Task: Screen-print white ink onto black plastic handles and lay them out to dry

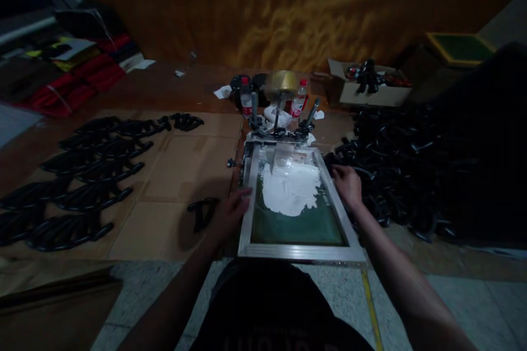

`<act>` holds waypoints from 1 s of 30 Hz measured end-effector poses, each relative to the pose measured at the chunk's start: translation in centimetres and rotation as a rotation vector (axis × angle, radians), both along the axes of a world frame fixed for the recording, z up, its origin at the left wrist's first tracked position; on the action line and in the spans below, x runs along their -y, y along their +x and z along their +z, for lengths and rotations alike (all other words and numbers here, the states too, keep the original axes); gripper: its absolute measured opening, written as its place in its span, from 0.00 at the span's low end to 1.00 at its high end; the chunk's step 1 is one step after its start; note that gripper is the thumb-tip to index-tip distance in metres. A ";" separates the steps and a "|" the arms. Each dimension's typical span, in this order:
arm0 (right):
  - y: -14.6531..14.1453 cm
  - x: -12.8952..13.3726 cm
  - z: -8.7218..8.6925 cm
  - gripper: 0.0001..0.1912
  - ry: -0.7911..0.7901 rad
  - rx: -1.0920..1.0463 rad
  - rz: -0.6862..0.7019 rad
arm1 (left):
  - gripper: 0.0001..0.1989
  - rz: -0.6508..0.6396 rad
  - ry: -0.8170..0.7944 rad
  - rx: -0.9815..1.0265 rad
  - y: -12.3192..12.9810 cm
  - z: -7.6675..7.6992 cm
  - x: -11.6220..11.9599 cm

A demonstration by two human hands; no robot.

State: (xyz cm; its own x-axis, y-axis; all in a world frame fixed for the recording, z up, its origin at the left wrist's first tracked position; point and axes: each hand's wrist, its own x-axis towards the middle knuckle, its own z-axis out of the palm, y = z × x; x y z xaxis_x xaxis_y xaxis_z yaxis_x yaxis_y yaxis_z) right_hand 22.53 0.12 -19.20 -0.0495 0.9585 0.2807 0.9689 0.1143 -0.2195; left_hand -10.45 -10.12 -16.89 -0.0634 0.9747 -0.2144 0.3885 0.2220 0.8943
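Note:
A silver-framed printing screen (302,252) lies in front of me, with white ink (292,189) spread over its green mesh. My left hand (231,213) is at the frame's left side, fingers stretched toward the rim; contact is hard to judge in the dim light. Beside that hand, a few black curved plastic pieces (202,214) lie on cardboard. My right hand (348,184) is just outside the frame's right side, its fingers closed at the edge of a dark heap of black pieces (387,175). What sits between those fingers is unclear. A blurred, pale squeegee-like blade (284,156) stands in the ink.
A clamp bar (280,134) joins the screen's far end. Behind it stand two red-capped bottles (246,97). Rows of black pieces (94,159) cover the cardboard at left. An open carton (373,90) is at back right, near a yellow-framed green screen (461,48).

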 end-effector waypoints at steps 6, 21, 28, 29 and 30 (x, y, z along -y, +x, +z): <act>-7.7 -3.0 2.1 0.26 -0.088 0.019 0.346 | 0.33 -0.012 -0.072 -0.058 0.3 -7.5 0.4; -7.6 3.6 1.3 0.11 -0.367 0.092 0.747 | 0.29 0.000 -0.099 0.030 0.7 -7.8 0.4; -7.4 5.9 -0.4 0.18 -0.371 0.038 0.813 | 0.30 0.009 -0.115 0.064 0.6 -7.7 0.4; -7.6 5.3 0.0 0.18 -0.376 0.010 0.785 | 0.30 0.007 -0.117 0.065 0.6 -7.4 0.4; -8.0 4.3 0.6 0.20 -0.363 -0.018 0.739 | 0.31 0.002 -0.125 0.068 0.5 -7.1 0.4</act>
